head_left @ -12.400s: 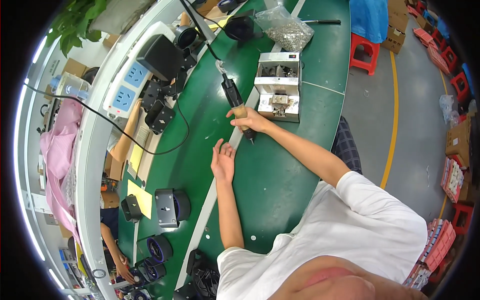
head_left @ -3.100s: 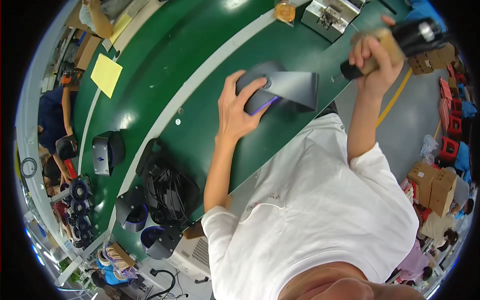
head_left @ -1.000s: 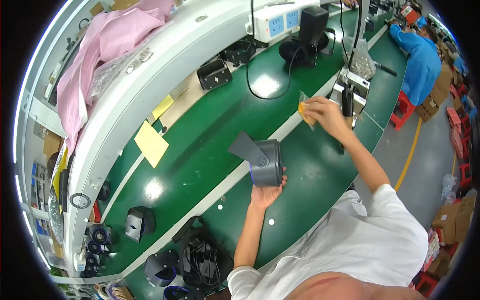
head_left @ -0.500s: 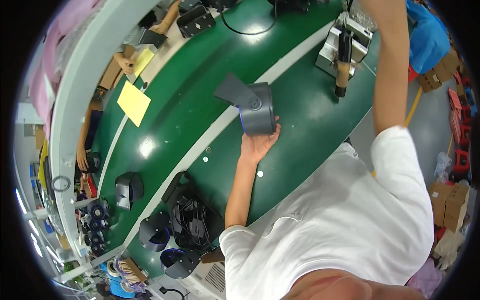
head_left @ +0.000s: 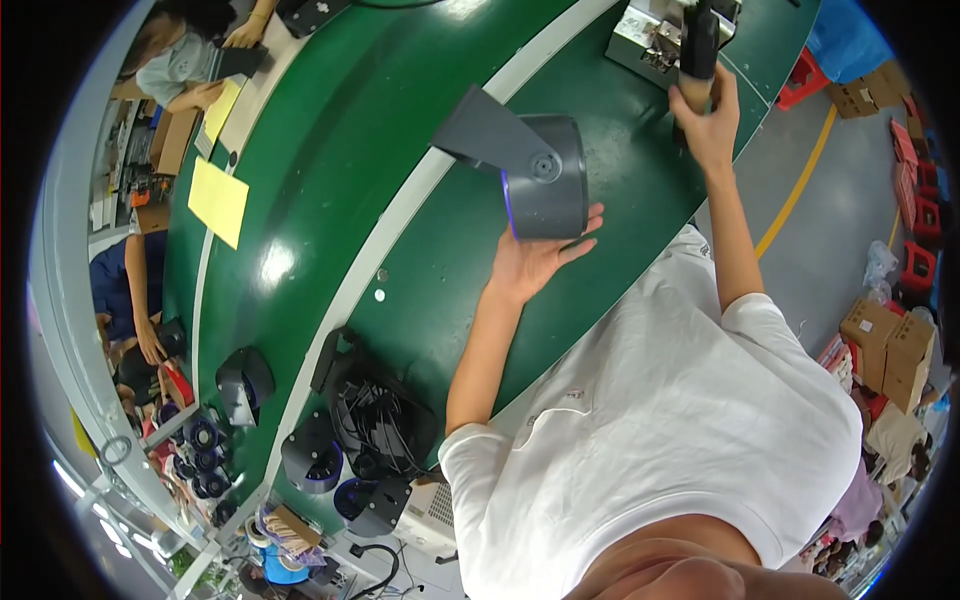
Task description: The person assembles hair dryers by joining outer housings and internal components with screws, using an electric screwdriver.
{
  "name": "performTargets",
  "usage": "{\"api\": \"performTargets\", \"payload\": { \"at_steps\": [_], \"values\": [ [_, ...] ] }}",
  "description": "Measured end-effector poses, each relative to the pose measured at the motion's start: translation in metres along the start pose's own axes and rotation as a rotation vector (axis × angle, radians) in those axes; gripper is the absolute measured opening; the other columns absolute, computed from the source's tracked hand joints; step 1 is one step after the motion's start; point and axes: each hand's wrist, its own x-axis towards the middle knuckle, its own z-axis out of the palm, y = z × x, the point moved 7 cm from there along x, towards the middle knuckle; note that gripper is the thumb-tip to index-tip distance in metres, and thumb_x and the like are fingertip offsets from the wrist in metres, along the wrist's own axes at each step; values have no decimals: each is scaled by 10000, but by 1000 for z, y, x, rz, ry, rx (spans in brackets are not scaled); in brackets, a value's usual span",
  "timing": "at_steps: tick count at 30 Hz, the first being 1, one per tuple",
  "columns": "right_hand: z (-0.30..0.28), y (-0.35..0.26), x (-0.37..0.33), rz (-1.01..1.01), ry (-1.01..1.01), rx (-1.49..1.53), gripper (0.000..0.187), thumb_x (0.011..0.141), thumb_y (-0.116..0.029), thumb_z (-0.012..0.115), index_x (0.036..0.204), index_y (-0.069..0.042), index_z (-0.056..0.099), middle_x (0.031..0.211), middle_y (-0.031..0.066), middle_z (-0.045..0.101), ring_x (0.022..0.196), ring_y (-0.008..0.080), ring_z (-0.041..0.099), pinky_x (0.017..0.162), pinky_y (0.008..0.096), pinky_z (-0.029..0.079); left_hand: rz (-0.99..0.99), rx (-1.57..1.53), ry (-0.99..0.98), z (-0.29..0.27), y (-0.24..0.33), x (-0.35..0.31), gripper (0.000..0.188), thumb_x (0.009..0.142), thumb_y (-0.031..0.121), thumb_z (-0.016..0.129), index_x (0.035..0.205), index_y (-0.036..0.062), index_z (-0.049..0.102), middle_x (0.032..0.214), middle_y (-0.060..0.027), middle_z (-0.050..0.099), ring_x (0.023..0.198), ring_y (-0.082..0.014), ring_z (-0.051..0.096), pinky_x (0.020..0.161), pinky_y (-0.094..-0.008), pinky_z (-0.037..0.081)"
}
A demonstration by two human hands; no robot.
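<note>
My left hand holds a dark grey cylindrical housing from below, above the green table. Its thumb and some fingertips show at the lower edge; the other fingers are hidden behind the housing. A flat bracket arm joins the housing at a round pivot and points to the upper left. Purple-blue film or trim lines the housing's left rim. At the upper right, my right hand is wrapped round an electric screwdriver with a black upper body and tan grip. Its tip is hard to make out against the table.
A metal box-like device stands beside the screwdriver. A black bin with cables and several similar housings lie at the lower left. A pale strip divides the table. Across it, co-workers' hands work near yellow sheets.
My right hand has come down from the top edge and closed on the screwdriver. The housing in my left hand appears a little higher and further right; the whole view has shifted too.
</note>
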Motion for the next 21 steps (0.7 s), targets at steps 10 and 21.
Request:
{"api": "performTargets", "payload": {
  "at_steps": [10,21],
  "values": [
    [-19,-18,20,327,-117,598,517,824,-15,652,1276,-23,401,773,71,579,578,130,544,542,254,429,941,1938,629,98,74,-121,255,781,192,728,987,48,684,895,-121,645,842,-240,607,739,-306,466],
    [26,-14,81,27,275,596,207,835,-61,649,984,-11,514,642,40,567,471,117,545,438,248,423,1562,2017,397,95,67,-54,447,790,362,680,1140,86,643,1254,-132,553,1216,-334,476,1055,-548,283]
  ]
}}
